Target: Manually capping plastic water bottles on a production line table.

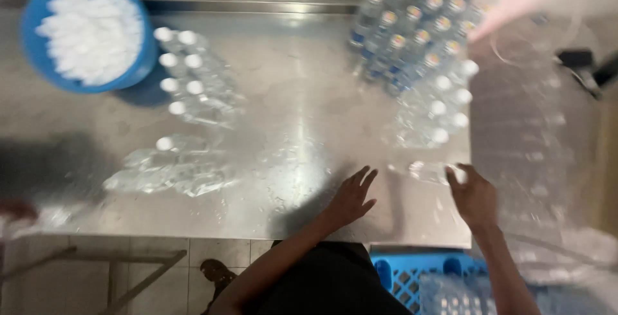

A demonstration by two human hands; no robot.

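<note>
A clear plastic bottle (pixel 432 172) lies on its side near the front edge of the wet steel table (pixel 302 109), the right hand (pixel 475 194) curled at its capped end. The left hand (pixel 351 198) rests flat beside it, fingers spread. Bottle clusters (pixel 412 38) and a blue tub of white caps (pixel 90 28) stand farther back.

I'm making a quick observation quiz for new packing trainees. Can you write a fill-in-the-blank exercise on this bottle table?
1. The tub holding white caps is coloured ____.
2. The right hand touches a clear ____ lying on its side.
3. The left hand rests with fingers spread on the ____ table.
4. The crate below the table edge is coloured ____.

Missing words: blue; bottle; metal; blue
</note>
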